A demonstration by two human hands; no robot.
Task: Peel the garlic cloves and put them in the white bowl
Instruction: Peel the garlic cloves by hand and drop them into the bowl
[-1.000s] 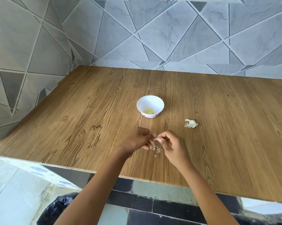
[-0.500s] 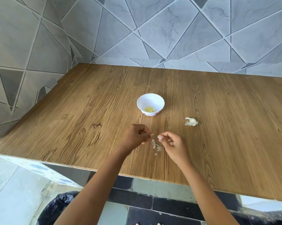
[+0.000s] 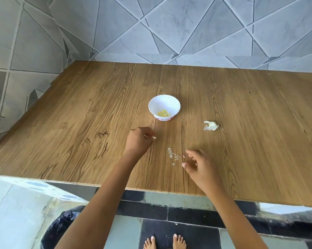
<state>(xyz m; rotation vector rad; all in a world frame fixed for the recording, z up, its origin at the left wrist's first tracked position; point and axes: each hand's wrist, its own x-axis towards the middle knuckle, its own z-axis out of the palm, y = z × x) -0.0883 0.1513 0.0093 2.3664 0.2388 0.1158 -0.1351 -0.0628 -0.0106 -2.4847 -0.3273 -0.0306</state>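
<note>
The left hand [image 3: 138, 139] is hovering just left of the frame's middle, its grip pinching a small pale garlic clove [image 3: 153, 137] at the fingertips. The right hand [image 3: 200, 167] is hanging lower and to the right, its grip loosely spread and holding nothing. Between the 2 hands, thin peel scraps [image 3: 173, 156] are lying on the wooden worktop [image 3: 79, 114]. The white bowl [image 3: 164, 98] is sitting above the left hand, near the frame's middle, with yellowish peeled cloves [image 3: 163, 113] resting inside. To its right, apart from it, a piece of unpeeled garlic [image 3: 211, 125] is lying on the worktop. 2 bare feet [image 3: 165, 241] are showing at the bottom edge.
</note>
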